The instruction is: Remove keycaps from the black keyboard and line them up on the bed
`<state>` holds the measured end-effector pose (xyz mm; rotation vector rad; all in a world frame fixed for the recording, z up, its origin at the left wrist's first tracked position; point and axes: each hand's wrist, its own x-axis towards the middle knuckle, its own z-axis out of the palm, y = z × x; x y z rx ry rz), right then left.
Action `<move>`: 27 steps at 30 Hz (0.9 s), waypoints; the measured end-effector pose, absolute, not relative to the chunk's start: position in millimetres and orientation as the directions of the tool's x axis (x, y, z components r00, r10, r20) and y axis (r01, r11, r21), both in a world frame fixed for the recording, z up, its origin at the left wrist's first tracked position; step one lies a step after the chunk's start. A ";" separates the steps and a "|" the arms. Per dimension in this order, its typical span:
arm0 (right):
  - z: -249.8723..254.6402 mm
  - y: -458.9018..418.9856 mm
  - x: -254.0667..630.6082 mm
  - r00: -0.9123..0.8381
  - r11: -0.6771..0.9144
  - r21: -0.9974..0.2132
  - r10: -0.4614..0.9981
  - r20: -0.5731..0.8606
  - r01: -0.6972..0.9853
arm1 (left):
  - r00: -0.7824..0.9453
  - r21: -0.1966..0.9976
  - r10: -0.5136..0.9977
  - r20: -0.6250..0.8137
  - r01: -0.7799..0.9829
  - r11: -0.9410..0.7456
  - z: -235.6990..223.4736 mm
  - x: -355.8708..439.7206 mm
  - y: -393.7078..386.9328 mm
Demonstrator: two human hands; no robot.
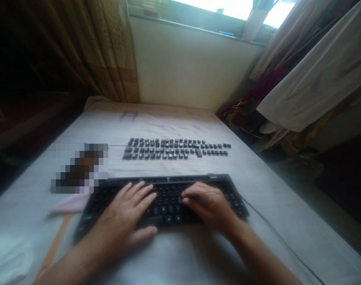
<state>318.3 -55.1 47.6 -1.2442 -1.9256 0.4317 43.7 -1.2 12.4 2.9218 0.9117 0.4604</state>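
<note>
A black keyboard (166, 196) lies across the white-covered surface in front of me. Many of its key positions look bare, while a few keycaps still sit along its lower middle. My left hand (128, 215) rests on the keyboard's left half with its fingers stretched out and spread. Over the right half, my right hand (209, 202) is closed in a pinch around a slim dark tool (195, 197), whose kind is hidden by the fingers. Beyond the keyboard, loose black keycaps (162, 150) are laid out in rows.
The keyboard's cable (275, 227) runs down to the right. At left lie a pink cloth (70, 204), an orange strip (56, 241), a white cloth (9, 259) and a blurred-out patch (81, 168). Hanging clothes (314, 79) are at right, a curtain (111, 51) at back left.
</note>
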 end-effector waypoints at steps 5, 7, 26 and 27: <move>45.8 -54.8 315.8 -0.224 0.486 -0.626 0.863 0.452 0.610 | 0.782 0.127 0.566 0.261 0.554 -0.823 14.7 45.2 -2.5; 45.9 -54.6 315.8 -0.226 0.472 -0.635 0.873 0.432 0.611 | 0.785 0.132 0.565 0.256 0.550 -0.825 15.9 45.9 -3.0; 33.8 -47.4 307.0 -0.363 0.606 -0.379 0.757 0.543 0.699 | 0.790 0.087 0.555 0.261 0.553 -0.828 18.6 47.9 -5.1; 32.8 -47.2 307.4 -0.355 0.611 -0.377 0.749 0.560 0.696 | 0.791 0.084 0.553 0.261 0.553 -0.829 18.8 47.9 -5.2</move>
